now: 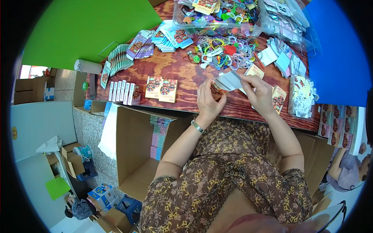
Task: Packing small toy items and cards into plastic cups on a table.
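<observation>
Above the near edge of the table my left hand [209, 101] is closed around a small printed box [216, 90], its fingers on one side and the thumb on the other. My right hand [258, 93] pinches the corner of a pale, shiny flat packet [229, 80]. That packet overlaps the top of the box; whether it is partly inside, I cannot tell. Under and beside my right hand lie a cream box [254, 72] and another printed box [279, 99]. Two cream printed boxes [161, 89] lie side by side to the left of my hands.
A heap of colourful cords and trinkets [223, 52] lies beyond my hands, before a clear bin [217, 28]. White packets fill another bin [285, 19]. Small boxes [124, 93] stand in a row at left, near fanned cards [118, 58]. An open carton [134, 155] sits below the table.
</observation>
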The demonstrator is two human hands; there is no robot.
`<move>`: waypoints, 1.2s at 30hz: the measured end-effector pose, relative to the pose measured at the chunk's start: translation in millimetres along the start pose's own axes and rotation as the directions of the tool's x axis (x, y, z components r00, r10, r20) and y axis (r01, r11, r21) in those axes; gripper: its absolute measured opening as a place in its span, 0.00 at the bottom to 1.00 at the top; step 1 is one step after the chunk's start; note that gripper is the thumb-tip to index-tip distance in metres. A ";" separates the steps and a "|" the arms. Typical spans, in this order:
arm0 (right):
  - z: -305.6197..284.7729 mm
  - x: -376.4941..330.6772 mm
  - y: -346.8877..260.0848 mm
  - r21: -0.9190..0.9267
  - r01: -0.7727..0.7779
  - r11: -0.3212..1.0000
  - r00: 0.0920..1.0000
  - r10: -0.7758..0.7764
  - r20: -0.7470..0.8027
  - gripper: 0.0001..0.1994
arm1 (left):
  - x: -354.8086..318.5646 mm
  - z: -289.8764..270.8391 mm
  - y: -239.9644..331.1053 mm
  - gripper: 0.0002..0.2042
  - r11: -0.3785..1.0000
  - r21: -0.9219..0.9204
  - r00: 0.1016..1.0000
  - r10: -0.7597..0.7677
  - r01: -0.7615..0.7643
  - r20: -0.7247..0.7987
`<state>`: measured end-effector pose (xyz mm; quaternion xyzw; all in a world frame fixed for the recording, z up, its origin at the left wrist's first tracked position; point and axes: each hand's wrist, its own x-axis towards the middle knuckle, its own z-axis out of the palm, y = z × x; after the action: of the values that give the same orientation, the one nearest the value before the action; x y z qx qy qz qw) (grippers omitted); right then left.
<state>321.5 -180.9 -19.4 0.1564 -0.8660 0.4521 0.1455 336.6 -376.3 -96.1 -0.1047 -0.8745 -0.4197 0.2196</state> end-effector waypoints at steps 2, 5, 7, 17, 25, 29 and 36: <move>5.6 -1.3 -3.4 0.028 0.026 0.999 1.000 -0.026 -0.001 0.11 | -0.7 -0.6 1.2 0.40 0.989 0.043 0.989 0.143 -0.142 -0.033; 13.2 -5.1 -8.2 0.026 0.048 0.999 0.999 -0.047 -0.021 0.12 | -1.2 1.7 4.2 0.40 0.992 0.011 0.991 0.127 -0.127 -0.038; 14.6 -6.8 -12.1 -0.044 0.157 0.987 0.986 -0.159 -0.054 0.13 | -5.0 -2.6 2.5 0.41 0.995 0.011 0.995 0.097 -0.097 -0.009; 4.5 -20.6 -4.8 -0.343 0.363 0.867 0.921 -0.277 0.275 0.14 | -4.2 -2.1 3.9 0.38 0.975 0.011 0.974 0.221 -0.221 0.042; -155.6 -66.0 121.9 -0.642 -0.425 0.638 0.895 0.187 -0.406 0.12 | -4.7 3.2 1.9 0.39 0.982 -0.007 0.977 0.186 -0.186 0.100; -202.2 -79.8 147.8 -0.528 -0.770 0.357 0.623 0.595 -0.507 0.25 | -7.7 4.1 1.9 0.39 0.984 -0.005 0.974 0.179 -0.180 0.140; -196.0 -82.1 148.3 -0.428 -0.861 0.274 0.492 0.664 -0.563 0.30 | -9.4 3.0 0.4 0.40 0.984 -0.009 0.972 0.179 -0.180 0.152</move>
<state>358.1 73.4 -53.5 -0.4114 -0.8981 0.1382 0.0705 344.2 -373.7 -101.9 -0.2145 -0.8767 -0.3867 0.1893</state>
